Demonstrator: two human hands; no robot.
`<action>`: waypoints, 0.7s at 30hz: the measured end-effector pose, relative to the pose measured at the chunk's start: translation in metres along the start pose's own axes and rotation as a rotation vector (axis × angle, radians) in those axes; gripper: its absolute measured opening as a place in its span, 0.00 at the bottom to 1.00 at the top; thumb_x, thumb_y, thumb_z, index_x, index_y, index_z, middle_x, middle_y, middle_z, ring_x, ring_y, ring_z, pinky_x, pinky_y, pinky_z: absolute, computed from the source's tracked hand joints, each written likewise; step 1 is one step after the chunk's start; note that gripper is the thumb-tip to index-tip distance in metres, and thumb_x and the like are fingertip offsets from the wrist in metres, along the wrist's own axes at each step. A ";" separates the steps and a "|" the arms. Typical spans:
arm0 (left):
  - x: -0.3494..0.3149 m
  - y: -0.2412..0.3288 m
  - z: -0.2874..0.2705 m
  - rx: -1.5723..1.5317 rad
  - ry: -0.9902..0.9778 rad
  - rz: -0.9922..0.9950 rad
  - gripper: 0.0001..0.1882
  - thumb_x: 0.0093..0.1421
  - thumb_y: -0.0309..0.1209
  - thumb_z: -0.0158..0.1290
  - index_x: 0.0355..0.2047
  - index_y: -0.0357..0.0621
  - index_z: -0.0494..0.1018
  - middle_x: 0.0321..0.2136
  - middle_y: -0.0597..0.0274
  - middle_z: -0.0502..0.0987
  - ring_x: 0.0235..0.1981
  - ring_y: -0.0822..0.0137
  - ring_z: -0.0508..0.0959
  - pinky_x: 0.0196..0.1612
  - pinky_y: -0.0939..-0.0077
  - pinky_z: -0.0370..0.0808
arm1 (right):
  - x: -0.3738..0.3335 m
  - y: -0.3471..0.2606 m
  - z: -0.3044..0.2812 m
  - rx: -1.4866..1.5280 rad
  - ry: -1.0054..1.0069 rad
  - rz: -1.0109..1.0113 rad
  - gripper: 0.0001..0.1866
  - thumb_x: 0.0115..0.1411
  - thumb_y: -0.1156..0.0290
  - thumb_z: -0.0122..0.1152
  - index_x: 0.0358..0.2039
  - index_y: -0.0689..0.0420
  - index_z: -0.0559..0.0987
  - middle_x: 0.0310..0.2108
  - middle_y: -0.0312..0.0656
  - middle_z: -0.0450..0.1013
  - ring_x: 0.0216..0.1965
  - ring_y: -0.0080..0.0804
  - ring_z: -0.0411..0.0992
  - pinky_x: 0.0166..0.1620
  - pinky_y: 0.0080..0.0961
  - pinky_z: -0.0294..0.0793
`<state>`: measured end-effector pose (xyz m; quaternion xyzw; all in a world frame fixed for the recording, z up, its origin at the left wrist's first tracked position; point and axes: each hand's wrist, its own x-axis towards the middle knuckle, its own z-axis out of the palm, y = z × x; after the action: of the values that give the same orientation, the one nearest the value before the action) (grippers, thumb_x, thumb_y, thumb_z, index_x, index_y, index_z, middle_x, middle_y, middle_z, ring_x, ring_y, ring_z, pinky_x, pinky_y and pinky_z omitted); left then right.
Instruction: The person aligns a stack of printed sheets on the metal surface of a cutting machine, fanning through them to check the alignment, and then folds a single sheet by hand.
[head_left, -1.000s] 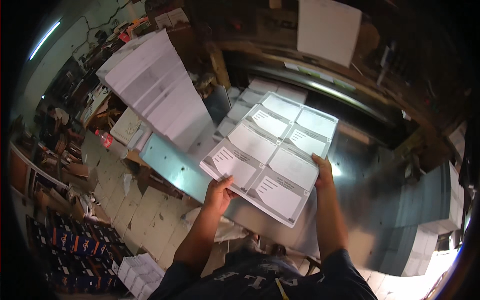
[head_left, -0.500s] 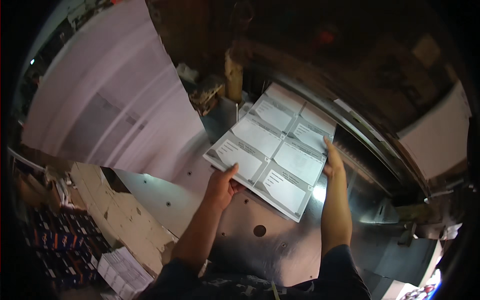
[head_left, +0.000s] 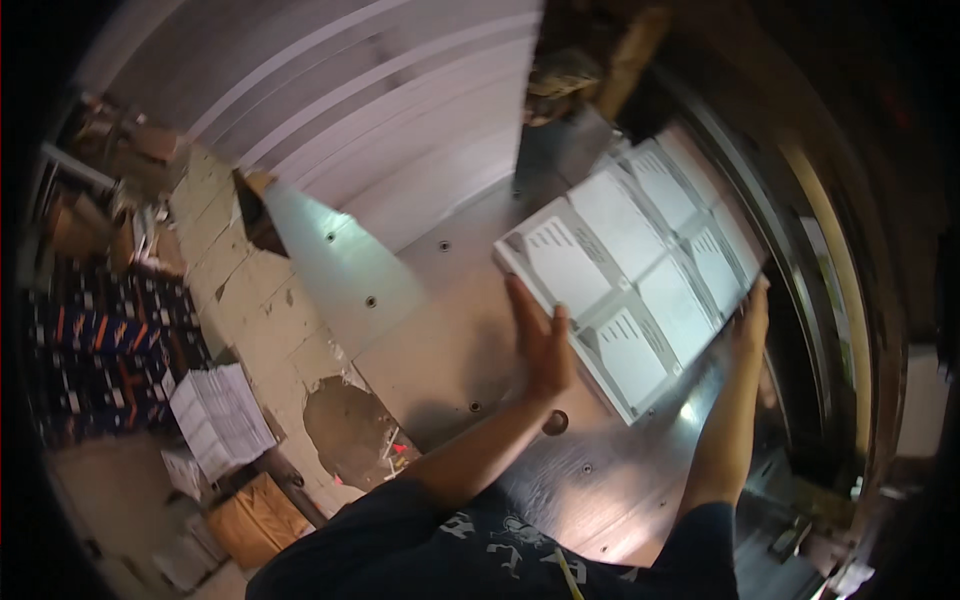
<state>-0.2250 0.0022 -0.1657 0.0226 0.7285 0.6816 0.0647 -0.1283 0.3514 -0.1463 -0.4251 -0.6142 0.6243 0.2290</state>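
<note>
A stack of printed sheets (head_left: 650, 255), white and grey with repeated label-like panels, lies tilted on the metal table (head_left: 480, 350) of a machine. At its near-left edge is my left hand (head_left: 542, 345), fingers stretched and thumb apart, pushing flat against the side of the stack. My right hand (head_left: 752, 318) grips the right edge; some of its fingers are hidden beside the stack. The sheets look slightly blurred by motion.
A large stack of paper (head_left: 400, 130) stands at the far left of the table. Dark boxes (head_left: 110, 345), bundled papers (head_left: 222, 420) and a brown package (head_left: 258, 520) are at the left, beside a worn floor (head_left: 280, 320). Machine bars (head_left: 830, 300) run along the right.
My view has swung, so the scene appears turned and shifted right. My left hand's fingers have straightened from holding the near edge to pressing on it. My right hand stays at the right edge.
</note>
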 end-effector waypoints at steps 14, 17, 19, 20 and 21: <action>-0.009 -0.018 0.033 -0.346 0.126 0.202 0.43 0.68 0.47 0.35 0.66 0.29 0.28 0.69 0.42 0.29 0.70 0.52 0.35 0.69 0.59 0.36 | -0.006 0.038 0.013 0.834 0.190 -0.287 0.57 0.60 0.31 0.39 0.67 0.69 0.36 0.70 0.58 0.37 0.71 0.47 0.39 0.70 0.37 0.35; -0.003 -0.009 0.032 -0.461 0.188 0.225 0.48 0.66 0.57 0.34 0.67 0.28 0.31 0.68 0.35 0.31 0.70 0.48 0.35 0.69 0.57 0.34 | -0.052 0.031 0.029 0.290 0.206 -0.277 0.28 0.63 0.55 0.45 0.54 0.66 0.64 0.48 0.49 0.66 0.50 0.37 0.63 0.56 0.31 0.60; 0.001 -0.007 0.024 -0.553 0.193 0.204 0.49 0.65 0.59 0.34 0.67 0.29 0.31 0.68 0.37 0.32 0.71 0.49 0.36 0.70 0.59 0.36 | -0.133 0.017 0.045 -0.370 0.152 -0.242 0.17 0.62 0.71 0.46 0.49 0.65 0.67 0.42 0.44 0.69 0.44 0.30 0.66 0.48 0.26 0.67; 0.001 -0.005 0.026 -0.612 0.190 0.196 0.49 0.65 0.60 0.34 0.67 0.29 0.30 0.69 0.38 0.32 0.71 0.50 0.36 0.70 0.60 0.37 | -0.170 0.033 0.038 -0.193 0.055 -0.167 0.21 0.59 0.74 0.51 0.52 0.65 0.64 0.45 0.47 0.68 0.48 0.31 0.67 0.49 0.27 0.68; 0.004 -0.003 0.031 -0.621 0.181 0.204 0.50 0.65 0.60 0.34 0.67 0.29 0.30 0.69 0.38 0.32 0.71 0.50 0.36 0.70 0.60 0.38 | -0.205 0.063 0.030 -0.162 -0.067 -0.207 0.28 0.56 0.72 0.60 0.55 0.65 0.61 0.48 0.50 0.67 0.53 0.34 0.65 0.48 0.30 0.70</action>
<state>-0.2250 0.0333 -0.1713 0.0141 0.4829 0.8731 -0.0652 -0.0282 0.1600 -0.1595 -0.3553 -0.7105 0.5596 0.2364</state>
